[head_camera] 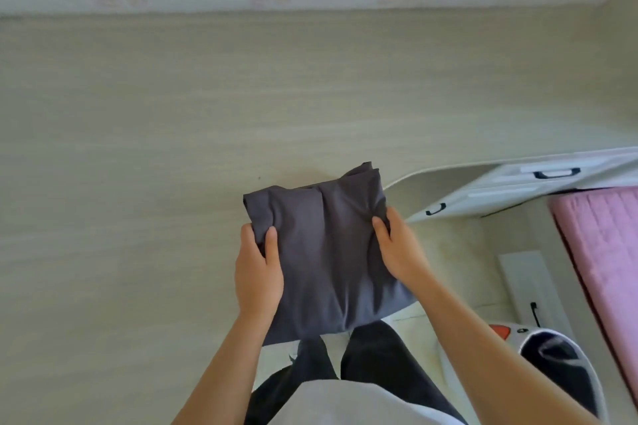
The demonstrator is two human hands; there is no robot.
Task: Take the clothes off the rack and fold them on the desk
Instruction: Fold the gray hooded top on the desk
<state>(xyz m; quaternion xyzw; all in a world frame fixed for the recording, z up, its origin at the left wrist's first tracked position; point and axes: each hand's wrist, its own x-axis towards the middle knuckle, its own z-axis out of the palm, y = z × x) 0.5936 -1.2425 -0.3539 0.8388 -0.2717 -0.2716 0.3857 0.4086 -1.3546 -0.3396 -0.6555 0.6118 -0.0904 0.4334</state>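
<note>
Two hands grip one folded dark grey garment [324, 252], one at each side edge. The left hand [257, 269] pinches the left edge, with its thumb lying on top of the cloth and its fingers [248, 231] curled round the edge and beneath. The right hand [397, 245] does the same on the opposite edge, and the cloth puckers into creases that run toward its thumb. Both sets of fingers are therefore closed on the garment.

The garment spans the gap between them as a compact, thick rectangle of several layers, and its far corner pokes out beyond the right fingertips. Holding both sides at once likely keeps the layers stacked so that the fold does not slide apart.

The far half of the bundle lies over the pale wood-grain surface [138, 114]. The near end, toward the wrists, hangs past the surface's edge above the person's dark trousers [373, 355]. Whether the cloth rests on the surface or is just off it I cannot tell. This piece looks nearly folded, with a last fold or the setting down left.

Outward of the right fingers stand white drawers [500, 190] with dark handles, and farther out is a pink bedspread [604, 235]. No rack is in view.
</note>
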